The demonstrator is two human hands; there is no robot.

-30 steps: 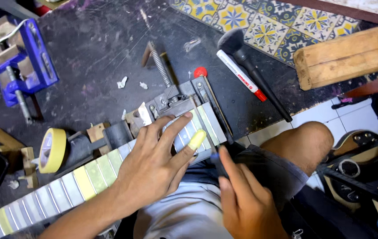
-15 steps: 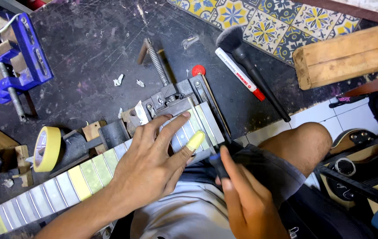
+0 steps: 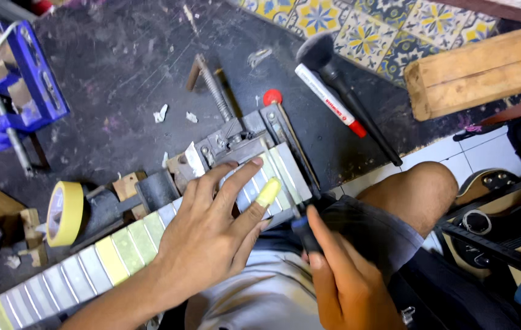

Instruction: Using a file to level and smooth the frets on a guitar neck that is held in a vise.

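Note:
A guitar neck [image 3: 120,250] lies across my lap and the dark work surface, its fretboard covered in pale and yellow-green tape strips between the frets. My left hand [image 3: 211,226] rests flat on the fretboard near its end, fingers spread, with yellow tape wrapped round one fingertip [image 3: 268,192]. My right hand [image 3: 346,281] is closed round a dark-handled tool [image 3: 305,231], whose upper end sits against the near edge of the neck. The tool's tip is hidden.
A grey metal clamp [image 3: 236,137] with a spring and a red knob holds the neck's end. Around it are a blue vise [image 3: 22,79], a yellow tape roll [image 3: 62,214], a marker [image 3: 327,101], a black brush [image 3: 364,131] and a wooden block [image 3: 474,73]. My bare knee [image 3: 419,189] is right.
My right hand has brought the dark-handled tool up to the neck's near edge. My left hand stays pressed on the fretboard. The view has shifted slightly.

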